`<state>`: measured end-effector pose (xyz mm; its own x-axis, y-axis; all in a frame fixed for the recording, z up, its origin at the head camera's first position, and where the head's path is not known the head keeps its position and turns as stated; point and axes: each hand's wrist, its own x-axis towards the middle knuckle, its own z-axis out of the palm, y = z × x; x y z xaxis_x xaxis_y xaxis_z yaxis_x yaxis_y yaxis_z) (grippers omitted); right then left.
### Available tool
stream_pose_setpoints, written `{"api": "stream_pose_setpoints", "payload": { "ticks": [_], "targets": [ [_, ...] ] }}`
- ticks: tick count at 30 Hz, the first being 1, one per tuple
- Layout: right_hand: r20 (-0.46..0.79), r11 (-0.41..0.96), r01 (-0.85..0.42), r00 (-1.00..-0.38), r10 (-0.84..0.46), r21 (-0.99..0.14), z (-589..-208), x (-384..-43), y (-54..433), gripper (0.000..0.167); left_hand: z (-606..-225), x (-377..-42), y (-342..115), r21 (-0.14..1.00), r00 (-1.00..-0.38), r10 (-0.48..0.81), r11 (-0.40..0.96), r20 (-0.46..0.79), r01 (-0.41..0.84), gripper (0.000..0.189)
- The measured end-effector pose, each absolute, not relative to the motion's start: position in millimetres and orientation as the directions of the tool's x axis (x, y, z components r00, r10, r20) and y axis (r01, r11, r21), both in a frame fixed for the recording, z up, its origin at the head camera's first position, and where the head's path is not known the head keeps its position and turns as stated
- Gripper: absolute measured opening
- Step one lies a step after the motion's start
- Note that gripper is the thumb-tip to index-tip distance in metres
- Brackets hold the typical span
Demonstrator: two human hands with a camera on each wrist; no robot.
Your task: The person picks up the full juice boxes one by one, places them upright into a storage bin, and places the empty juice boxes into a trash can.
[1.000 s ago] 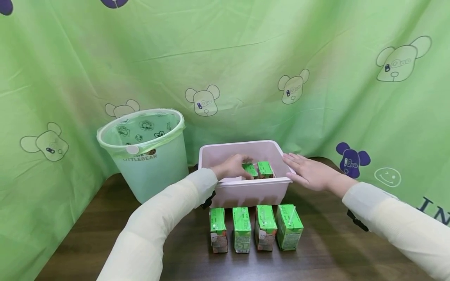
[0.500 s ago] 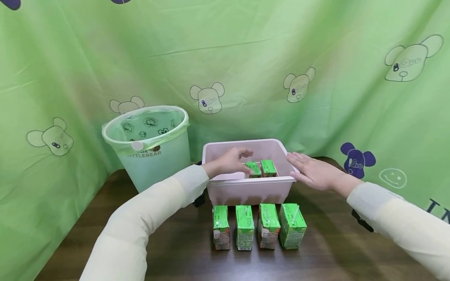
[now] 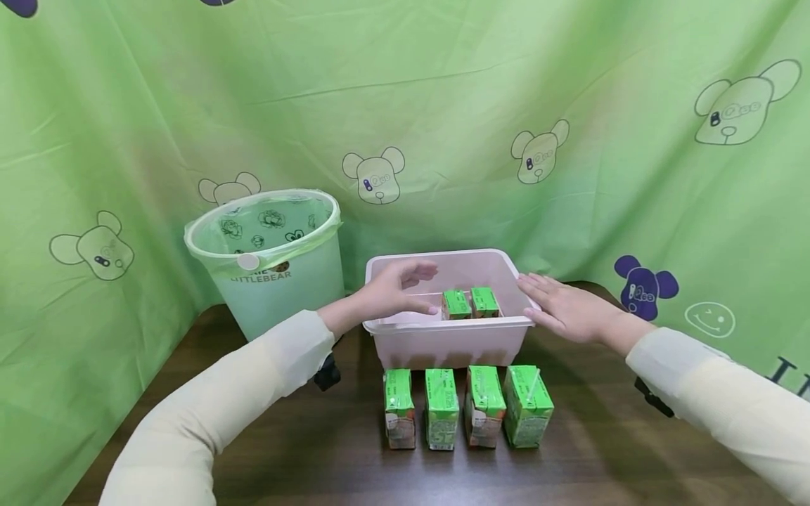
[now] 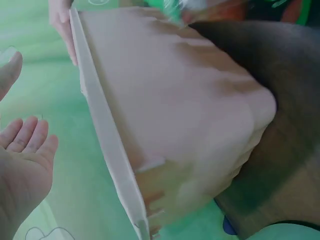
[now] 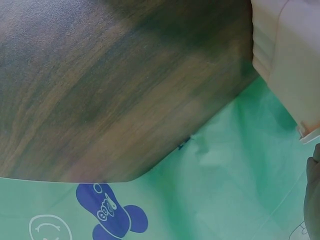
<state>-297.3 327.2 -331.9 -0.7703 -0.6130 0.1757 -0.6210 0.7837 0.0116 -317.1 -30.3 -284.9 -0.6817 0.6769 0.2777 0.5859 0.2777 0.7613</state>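
My left hand [image 3: 394,289] hovers over the left part of the pink plastic bin [image 3: 452,344], thumb and fingers spread with nothing between them. The left wrist view also shows this hand [image 4: 27,165] beside the bin's rim [image 4: 107,135]. Inside the bin, on the right, two green-topped drink cartons, a left one [image 3: 455,304] and a right one [image 3: 484,302], stand side by side. My right hand [image 3: 566,308] rests with straight fingers against the bin's right rim. In the right wrist view only an edge of that hand [image 5: 313,192] shows.
In front of the bin several drink cartons [image 3: 441,407] stand in a row on the dark wooden table [image 3: 304,450]. A mint green trash can [image 3: 285,295] with a bag liner stands at the left. Behind everything hangs a green printed curtain [image 3: 443,91].
My left hand has let go of the left carton in the bin and drawn back up and to the left. The right hand stays at the rim. The head view has shifted slightly.
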Motion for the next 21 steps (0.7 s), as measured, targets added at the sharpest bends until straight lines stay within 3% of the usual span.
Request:
{"api": "stream_pose_setpoints", "payload": {
  "ticks": [11,21],
  "targets": [
    [0.186,0.777,-0.629,-0.762,-0.620,0.016,-334.3,-298.0,327.6,0.059,-302.1,-282.1,-68.7,0.837,-0.693,0.653,0.162,0.306,0.523,0.070],
    [0.184,0.782,-0.623,-0.768,-0.613,0.008,-333.9,-298.4,327.9,0.060,-339.5,-255.9,-89.9,0.872,-0.656,0.690,0.072,0.306,0.483,0.067]
  ]
}}
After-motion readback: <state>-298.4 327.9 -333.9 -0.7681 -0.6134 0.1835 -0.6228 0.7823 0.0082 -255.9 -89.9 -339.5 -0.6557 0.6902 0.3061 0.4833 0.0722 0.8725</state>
